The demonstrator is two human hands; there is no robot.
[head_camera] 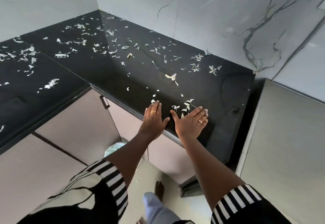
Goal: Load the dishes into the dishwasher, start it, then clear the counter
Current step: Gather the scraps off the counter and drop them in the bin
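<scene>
A black L-shaped counter [123, 76] is strewn with pale scraps of leaves and peel [112, 51], thickest toward the back corner and the left arm. My left hand [153, 118] lies flat, palm down, at the counter's front edge with fingers together. My right hand [190, 121] lies flat beside it, fingers spread, touching a small cluster of scraps [186, 105]. Neither hand holds anything. No dishes or dishwasher show in this view.
Marble-patterned wall tiles [211, 21] rise behind the counter. Pinkish cabinet doors [73, 123] with a dark handle [105, 103] sit below. A grey appliance side [284, 144] stands at the right. A bin with a pale green liner [114, 149] sits on the floor.
</scene>
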